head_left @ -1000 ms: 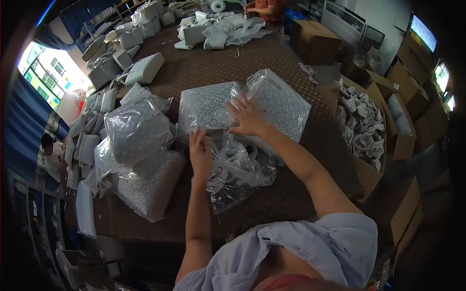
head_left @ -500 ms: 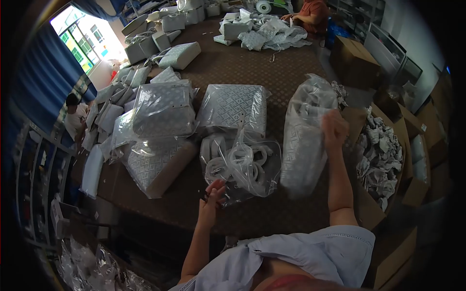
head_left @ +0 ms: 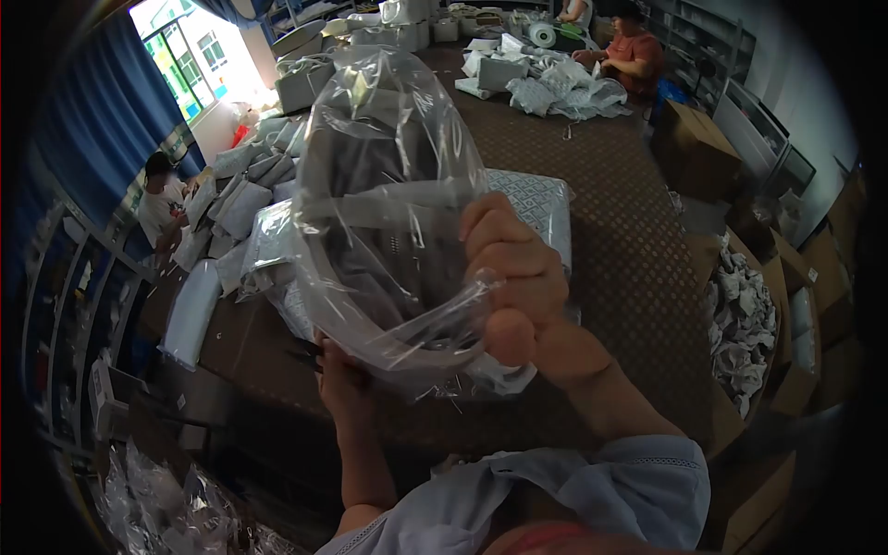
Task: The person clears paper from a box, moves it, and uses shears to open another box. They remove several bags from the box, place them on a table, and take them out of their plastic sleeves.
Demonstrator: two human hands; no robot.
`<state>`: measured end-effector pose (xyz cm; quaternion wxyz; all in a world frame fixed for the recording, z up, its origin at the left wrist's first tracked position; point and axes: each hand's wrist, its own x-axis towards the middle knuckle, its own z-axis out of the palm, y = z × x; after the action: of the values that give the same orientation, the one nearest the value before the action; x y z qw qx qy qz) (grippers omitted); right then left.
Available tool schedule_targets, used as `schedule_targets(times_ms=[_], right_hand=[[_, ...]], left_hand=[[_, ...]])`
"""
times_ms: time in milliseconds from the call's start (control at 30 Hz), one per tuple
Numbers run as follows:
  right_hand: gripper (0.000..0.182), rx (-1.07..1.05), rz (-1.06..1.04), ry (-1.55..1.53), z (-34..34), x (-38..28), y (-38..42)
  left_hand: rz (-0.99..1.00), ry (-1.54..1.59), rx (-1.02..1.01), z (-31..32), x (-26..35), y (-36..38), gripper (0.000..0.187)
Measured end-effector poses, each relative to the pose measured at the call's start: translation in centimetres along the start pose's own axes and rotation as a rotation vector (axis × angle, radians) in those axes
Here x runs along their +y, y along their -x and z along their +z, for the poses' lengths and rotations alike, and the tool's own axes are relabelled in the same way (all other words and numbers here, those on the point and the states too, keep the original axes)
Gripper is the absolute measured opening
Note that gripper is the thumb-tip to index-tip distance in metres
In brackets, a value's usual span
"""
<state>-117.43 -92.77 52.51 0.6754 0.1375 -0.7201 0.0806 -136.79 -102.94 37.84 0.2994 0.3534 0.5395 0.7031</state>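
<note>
My right hand (head_left: 518, 277) is closed in a fist on the edge of a handbag wrapped in clear plastic (head_left: 393, 190), held up close before me. Its open top faces me, with the dark inside showing through the film. Low at its left side is my left hand (head_left: 342, 370), fingers curled, a small dark pointed thing jutting from them; I cannot tell what it is. Behind the raised bag a white patterned bag in plastic (head_left: 546, 203) lies on the table, mostly hidden. Clear plastic (head_left: 504, 375) from the strap bundle peeks out below my right fist.
Many wrapped pale bags (head_left: 245, 208) are heaped along the table's left side. A carton of crumpled paper (head_left: 740, 324) stands at the right, near other cardboard boxes (head_left: 698, 143). One person (head_left: 634, 55) works at the far end, another (head_left: 162, 203) at the left.
My right hand has carried the wrapped handbag from the table's right side up and leftward, close to me. My left hand has moved left and down beside it. The view has shifted slightly.
</note>
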Motion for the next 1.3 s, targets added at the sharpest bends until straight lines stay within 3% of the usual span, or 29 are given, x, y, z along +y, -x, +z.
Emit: schedule_targets(times_ms=[33,67,100,133,167,233,300,367,400,467,500,533,600,667,700,767,800,833,867,900,933,1000,1100,1133,1200,1300], right_hand=[[0.027,0.003,-0.004,-0.014,2.1,1.1,-0.5],[0.032,0.047,-0.077,-0.057,4.2,2.1,-1.3],[0.039,0.094,-0.144,-0.094,6.2,2.9,-1.9],[0.039,0.105,-0.135,-0.09,7.6,3.7,-2.3],[0.035,0.066,-0.122,-0.046,8.8,4.6,-2.7],[0.031,0.019,-0.093,0.008,10.5,6.9,-2.4],[0.023,0.118,-0.018,0.152,11.3,10.2,0.8],[0.019,-0.029,0.197,0.328,10.7,12.9,6.0],[0.019,-0.026,0.211,0.354,10.4,13.4,8.3],[0.019,-0.273,0.526,0.518,9.4,13.2,13.3],[0.019,-0.269,0.558,0.546,8.3,12.5,16.0],[0.016,-0.35,0.743,0.586,6.6,11.4,18.5],[0.017,-0.436,1.009,0.648,3.1,7.3,22.0],[0.019,-0.425,1.161,0.67,-3.0,3.1,23.4],[0.018,-0.37,1.278,0.653,-5.5,0.1,24.3],[0.017,-0.024,1.455,0.786,-10.2,-7.0,25.5],[0.017,0.049,1.472,0.885,-12.4,-10.8,26.2],[0.017,0.058,1.511,1.078,-14.5,-14.8,26.9],[0.017,0.058,1.553,1.264,-16.5,-19.2,27.5],[0.017,0.115,1.564,1.347,-17.9,-23.8,28.4],[0.017,0.159,1.63,1.482,-19.0,-28.1,29.3],[0.017,0.288,1.761,1.676,-20.0,-35.3,29.6],[0.019,0.44,1.856,1.871,-20.0,-44.8,31.1],[0.019,0.486,1.86,1.885,-19.9,-47.3,31.8],[0.019,0.594,2.139,1.789,-19.7,-52.3,33.4],[0.024,0.499,2.484,1.476,-19.6,-59.5,37.3]], left_hand=[[-0.243,0.598,0.179,-0.6,1.9,-1.0,0.049],[-0.236,0.59,0.186,-4.4,-2.5,-3.4,0.049],[0.039,0.354,0.234,-7.2,-6.6,-6.6,0.03],[0.303,0.114,0.268,-10.2,-10.1,-11.3,0.028],[0.293,0.106,0.26,-10.8,-8.9,-12.0,0.028],[0.07,0.376,0.23,-9.8,-2.7,-13.3,0.035],[-0.064,0.506,0.212,-7.4,1.5,-14.5,0.045],[0.437,0.159,0.248,-3.5,3.4,-15.2,0.043],[0.422,0.16,0.223,-3.0,2.3,-17.2,0.043],[0.857,-0.683,-0.061,-2.8,-2.4,-20.4,0.042],[0.677,-0.819,-0.051,-1.9,-3.9,-20.1,0.041],[0.673,-0.807,-0.092,-1.4,-6.4,-20.5,0.041],[0.725,-1.28,-0.055,-1.8,-10.7,-21.9,0.038],[0.724,-1.194,-0.114,-1.1,-11.3,-22.4,0.037],[0.749,-1.205,-0.178,-1.2,-12.1,-22.9,0.037],[0.854,-1.273,-0.187,-0.3,-13.0,-22.8,0.036],[0.831,-1.186,-0.217,0.3,-12.8,-22.6,0.035],[0.6,-1.353,-0.175,1.1,-12.0,-22.4,0.036],[0.585,-1.248,-0.166,-0.2,-14.6,-25.3,0.036],[0.676,-1.104,-0.239,1.7,-11.4,-23.1,0.037],[0.483,-0.791,-0.252,2.6,-10.9,-22.4,0.037],[0.709,-0.572,-0.171,7.1,-7.2,-18.3,0.039],[0.809,-0.299,-0.327,14.4,-1.1,-8.6,0.039],[0.823,-0.284,-0.36,16.9,-0.1,-4.3,0.039],[0.703,0.057,-0.476,21.9,1.4,5.0,0.038],[0.729,0.087,-0.994,28.7,-0.8,17.6,0.037]])
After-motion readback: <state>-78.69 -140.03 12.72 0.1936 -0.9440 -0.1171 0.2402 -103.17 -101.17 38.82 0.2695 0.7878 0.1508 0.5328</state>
